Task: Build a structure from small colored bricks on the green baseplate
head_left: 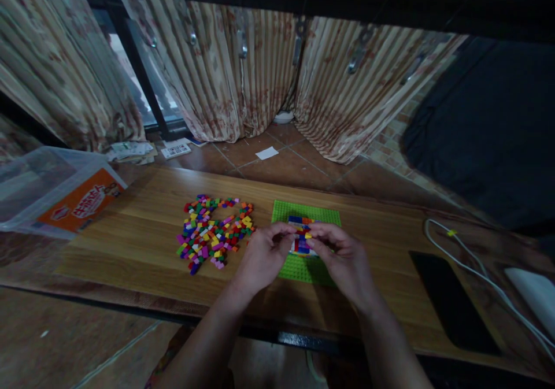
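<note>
A green studded baseplate [307, 269] lies on the table, carrying a block of blue, red, white and orange toy bricks [300, 249]. Both my hands are over this built block. My left hand [266, 253] is closed from the left, thumb and forefinger pinched together; whatever is between them is hidden. From the right, my right hand [347, 259] pinches a small yellow brick [308, 235] between thumb and forefinger, close above the block. Left of the baseplate spreads a pile of loose coloured bricks [212, 236].
The wooden table [143, 250] has a clear plastic bin [65, 186] with an orange label at its left end. A black flat panel [453, 302] and a white cable [477, 270] lie at the right. Curtains [243, 77] hang behind; papers [266, 153] are on the floor.
</note>
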Tool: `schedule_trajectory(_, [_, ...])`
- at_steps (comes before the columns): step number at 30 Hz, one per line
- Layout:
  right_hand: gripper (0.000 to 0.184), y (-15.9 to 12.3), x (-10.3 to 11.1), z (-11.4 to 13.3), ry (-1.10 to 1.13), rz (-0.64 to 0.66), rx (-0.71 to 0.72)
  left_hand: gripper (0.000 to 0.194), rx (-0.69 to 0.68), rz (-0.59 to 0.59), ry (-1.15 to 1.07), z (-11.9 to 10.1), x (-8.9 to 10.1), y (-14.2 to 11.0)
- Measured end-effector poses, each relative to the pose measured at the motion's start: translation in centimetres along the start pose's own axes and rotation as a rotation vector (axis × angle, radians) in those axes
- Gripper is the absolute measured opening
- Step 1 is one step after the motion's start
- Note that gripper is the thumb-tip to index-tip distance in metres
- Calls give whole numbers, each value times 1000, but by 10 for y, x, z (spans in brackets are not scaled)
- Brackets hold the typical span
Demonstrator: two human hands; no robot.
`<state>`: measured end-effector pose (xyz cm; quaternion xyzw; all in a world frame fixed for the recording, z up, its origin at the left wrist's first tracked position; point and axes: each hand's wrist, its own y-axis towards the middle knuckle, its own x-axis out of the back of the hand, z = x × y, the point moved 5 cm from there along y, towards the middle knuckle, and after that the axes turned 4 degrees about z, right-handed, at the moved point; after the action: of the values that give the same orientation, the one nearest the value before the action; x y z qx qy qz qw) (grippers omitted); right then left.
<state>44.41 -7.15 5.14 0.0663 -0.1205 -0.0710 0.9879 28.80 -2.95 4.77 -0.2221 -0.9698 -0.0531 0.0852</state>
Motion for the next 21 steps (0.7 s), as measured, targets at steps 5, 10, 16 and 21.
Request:
schedule_trajectory(5, [12, 2, -7, 11, -100, -14, 81, 21, -24, 22, -125, -6, -4, -1])
schedule_trajectory(10, [8, 2, -15, 15, -256, 19, 123, 19, -15, -12, -103, -7, -2, -1])
schedule_trajectory(16, [11, 2, -19, 14, -319, 56, 164, 23, -63, -53, 132, -12, 1, -5])
schedule_trajectory(21, [13, 1, -19, 9, -249, 30, 156, 25, -119, -26, 245, -16, 0, -7])
